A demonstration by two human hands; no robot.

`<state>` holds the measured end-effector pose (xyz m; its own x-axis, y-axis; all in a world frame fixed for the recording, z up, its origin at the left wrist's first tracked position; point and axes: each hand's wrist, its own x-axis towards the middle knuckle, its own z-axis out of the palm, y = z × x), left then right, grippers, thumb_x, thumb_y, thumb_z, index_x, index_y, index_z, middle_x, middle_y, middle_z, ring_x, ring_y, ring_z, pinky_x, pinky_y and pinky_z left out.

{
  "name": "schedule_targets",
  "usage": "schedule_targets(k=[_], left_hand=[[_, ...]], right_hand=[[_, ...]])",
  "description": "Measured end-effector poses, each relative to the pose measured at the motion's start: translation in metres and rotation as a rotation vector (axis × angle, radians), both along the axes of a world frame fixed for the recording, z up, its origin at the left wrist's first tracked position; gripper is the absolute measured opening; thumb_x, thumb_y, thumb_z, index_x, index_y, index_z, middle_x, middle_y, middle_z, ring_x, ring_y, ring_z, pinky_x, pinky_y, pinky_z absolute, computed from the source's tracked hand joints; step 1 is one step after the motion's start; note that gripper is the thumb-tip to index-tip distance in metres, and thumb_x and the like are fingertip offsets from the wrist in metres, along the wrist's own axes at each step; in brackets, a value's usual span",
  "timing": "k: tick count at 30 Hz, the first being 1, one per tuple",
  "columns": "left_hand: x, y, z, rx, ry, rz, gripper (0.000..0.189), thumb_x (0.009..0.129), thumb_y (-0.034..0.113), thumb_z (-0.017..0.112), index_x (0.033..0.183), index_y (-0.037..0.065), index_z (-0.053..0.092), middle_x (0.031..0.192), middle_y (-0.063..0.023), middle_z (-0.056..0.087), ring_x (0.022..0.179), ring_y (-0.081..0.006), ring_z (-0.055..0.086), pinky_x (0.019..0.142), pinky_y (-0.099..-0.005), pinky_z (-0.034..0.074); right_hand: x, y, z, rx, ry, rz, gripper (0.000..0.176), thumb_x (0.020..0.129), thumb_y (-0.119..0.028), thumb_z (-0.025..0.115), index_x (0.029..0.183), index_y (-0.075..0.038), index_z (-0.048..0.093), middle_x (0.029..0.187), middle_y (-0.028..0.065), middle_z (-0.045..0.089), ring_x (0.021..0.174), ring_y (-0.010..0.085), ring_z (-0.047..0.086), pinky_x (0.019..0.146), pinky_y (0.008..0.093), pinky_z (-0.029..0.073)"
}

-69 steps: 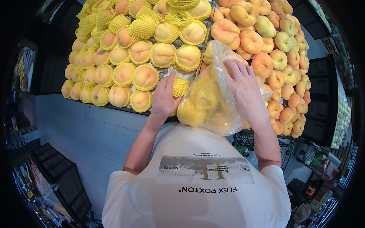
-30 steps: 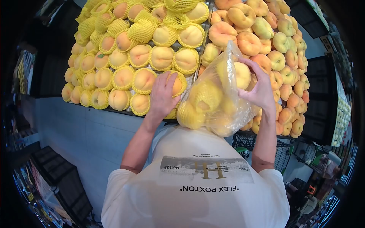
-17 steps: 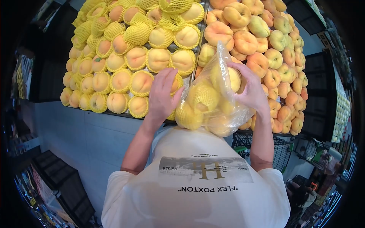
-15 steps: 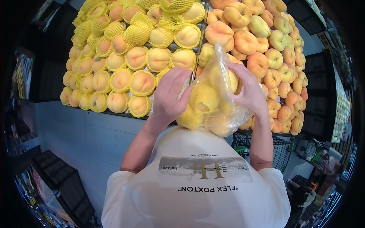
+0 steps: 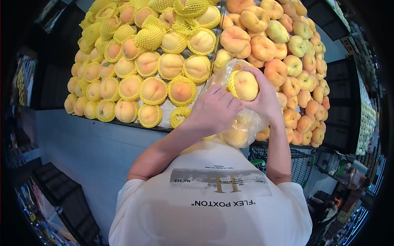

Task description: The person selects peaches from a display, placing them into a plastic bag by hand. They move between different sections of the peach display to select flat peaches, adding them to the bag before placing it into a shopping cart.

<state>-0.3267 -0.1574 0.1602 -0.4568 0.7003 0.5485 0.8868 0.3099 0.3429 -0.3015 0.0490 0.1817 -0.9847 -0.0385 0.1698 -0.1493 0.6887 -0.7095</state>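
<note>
My right hand (image 5: 266,96) is curled round a pale yellow peach (image 5: 247,85), which has a yellow foam net along its left side. Close against that peach, my left hand (image 5: 216,107) is closed on the clear plastic bag (image 5: 246,128), although its fingertips are partly hidden. The bag's crumpled upper edge rises behind the peach, and yellow fruit shows through its lower part. Left of my left hand, a netted peach (image 5: 182,92) sits on the display above an empty foam net (image 5: 179,117).
Rows of peaches in yellow nets (image 5: 130,88) fill the left of the stand. Beyond a divider, flat peaches (image 5: 276,72) are piled on the right. A shopping cart (image 5: 301,164) is at the lower right, and a dark crate (image 5: 65,201) at the lower left.
My left hand has moved right and closed on the bag. The peach in my right hand now shows clearly at the bag's top, and the bag's upper edge has dropped.
</note>
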Motion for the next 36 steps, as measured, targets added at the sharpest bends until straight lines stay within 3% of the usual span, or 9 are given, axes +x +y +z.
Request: schedule_targets(k=[3, 8, 12, 15, 18, 21, 25, 30, 36], left_hand=[[-0.002, -0.006, 0.003, -0.069, -0.051, 0.113, 0.026, 0.087, 0.022, 0.074, 0.104, 0.005, 0.064, 0.084, -0.0095, 0.061, 0.085, -0.029, 0.062, 0.086, -0.0431, 0.05], [-0.001, -0.005, 0.014, 0.208, -0.406, 0.132, 0.075, 0.081, 0.022, 0.082, 0.142, 0.002, 0.044, 0.123, -0.0187, 0.059, 0.105, -0.035, 0.063, 0.091, -0.044, 0.052], [0.004, -0.004, 0.014, 0.335, -0.535, 0.089, 0.104, 0.073, 0.022, 0.087, 0.155, 0.002, 0.026, 0.145, -0.0238, 0.043, 0.131, -0.0415, 0.049, 0.106, -0.045, 0.046], [0.005, -0.008, 0.004, 0.528, -0.628, 0.088, 0.106, 0.07, 0.023, 0.09, 0.154, 0.002, 0.028, 0.142, -0.0224, 0.046, 0.129, -0.0405, 0.051, 0.105, -0.045, 0.047], [0.008, -0.015, 0.01, 0.525, -0.394, 0.178, 0.104, 0.07, 0.018, 0.093, 0.151, 0.001, 0.031, 0.139, -0.0175, 0.051, 0.125, -0.0257, 0.058, 0.105, -0.0399, 0.05], [0.012, -0.028, 0.006, 0.553, -0.437, 0.185, 0.106, 0.069, 0.02, 0.095, 0.149, 0.0, 0.028, 0.138, -0.0184, 0.052, 0.123, -0.0266, 0.06, 0.103, -0.0397, 0.051], [0.022, -0.057, 0.013, 0.683, -0.52, 0.26, 0.109, 0.061, 0.024, 0.097, 0.144, 0.0, 0.031, 0.132, -0.0188, 0.053, 0.116, -0.029, 0.063, 0.096, -0.0412, 0.054], [0.025, -0.116, -0.003, 0.624, -0.587, 0.485, 0.099, 0.062, 0.016, 0.094, 0.14, 0.0, 0.036, 0.129, -0.0166, 0.055, 0.115, -0.0274, 0.063, 0.096, -0.04, 0.054], [0.036, -0.134, -0.058, 0.335, -0.619, 0.624, 0.092, 0.062, 0.016, 0.092, 0.138, -0.001, 0.042, 0.126, -0.0177, 0.056, 0.114, -0.0308, 0.06, 0.098, -0.0417, 0.051]], right_hand=[[0.0, 0.015, 0.004, -0.239, -0.033, -0.073, 0.088, 0.06, -0.012, 0.088, 0.139, -0.006, 0.05, 0.126, 0.0119, 0.063, 0.117, 0.0264, 0.063, 0.1, 0.0372, 0.053], [0.006, 0.02, 0.029, -0.564, -0.004, -0.1, 0.099, 0.061, -0.017, 0.092, 0.146, 0.0, 0.044, 0.126, 0.012, 0.063, 0.119, 0.0213, 0.062, 0.103, 0.035, 0.052], [0.013, -0.024, 0.047, -0.435, 0.039, -0.008, 0.11, 0.059, -0.024, 0.096, 0.151, 0.0, 0.04, 0.133, 0.014, 0.061, 0.121, 0.0251, 0.062, 0.105, 0.0383, 0.051], [0.015, -0.046, 0.049, -0.246, 0.101, 0.03, 0.12, 0.059, -0.035, 0.097, 0.154, 0.001, 0.034, 0.139, 0.0174, 0.056, 0.128, 0.0308, 0.057, 0.107, 0.0426, 0.047], [0.016, -0.06, 0.049, -0.049, 0.206, 0.146, 0.126, 0.061, -0.049, 0.092, 0.157, 0.001, 0.026, 0.147, 0.0236, 0.049, 0.136, 0.0389, 0.049, 0.11, 0.0471, 0.04], [0.016, -0.068, 0.055, 0.037, 0.271, 0.22, 0.123, 0.064, -0.049, 0.09, 0.157, 0.001, 0.027, 0.15, 0.0241, 0.045, 0.135, 0.0406, 0.049, 0.11, 0.0471, 0.041], [0.019, -0.057, 0.065, -0.039, 0.208, 0.169, 0.086, 0.075, -0.035, 0.086, 0.144, 0.0, 0.048, 0.136, 0.0209, 0.058, 0.124, 0.0379, 0.058, 0.103, 0.0441, 0.046], [0.026, -0.031, 0.056, 0.097, 0.032, 0.167, 0.029, 0.085, -0.008, 0.076, 0.112, -0.003, 0.07, 0.096, 0.0144, 0.071, 0.089, 0.0309, 0.07, 0.079, 0.038, 0.055], [0.031, -0.025, 0.045, 0.086, 0.007, 0.188, 0.019, 0.083, -0.001, 0.073, 0.102, -0.003, 0.07, 0.085, 0.0127, 0.069, 0.075, 0.03, 0.069, 0.065, 0.037, 0.054]])
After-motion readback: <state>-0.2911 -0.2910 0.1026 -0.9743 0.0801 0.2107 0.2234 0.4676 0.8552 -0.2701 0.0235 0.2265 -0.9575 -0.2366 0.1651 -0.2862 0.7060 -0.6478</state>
